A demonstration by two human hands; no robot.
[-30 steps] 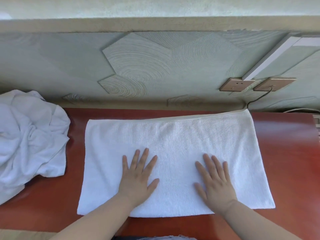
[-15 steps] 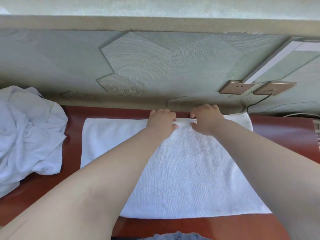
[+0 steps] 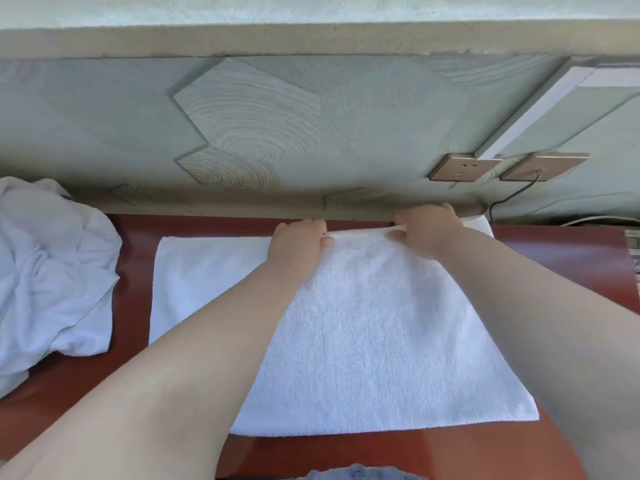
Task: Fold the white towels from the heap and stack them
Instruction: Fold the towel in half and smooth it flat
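We saw one white towel (image 3: 363,341) spread flat on the red-brown table (image 3: 571,258); its long axis ran left to right, along the wall, and its near edge lay toward the body. Both hands were at the far edge, right beside the wall. The left hand (image 3: 299,242) had its fingers curled over that edge near the middle of it; the right hand (image 3: 427,230) pinched the same edge further right, near the far right corner, and the hem between them was raised a little off the table. The two hands were apart, each one closed on cloth.

The coming move turned, we judged, on this relation: the free near edge lay straight back from the hands, toward the body, so the far edge had to travel across the short axis. The far left corner was held by no hand and could lag behind.

By count: one towel spread out; one crumpled heap (image 3: 52,271) at the left of the table, just beside the towel – how many towels were in it we could not tell; no folded stack in view.
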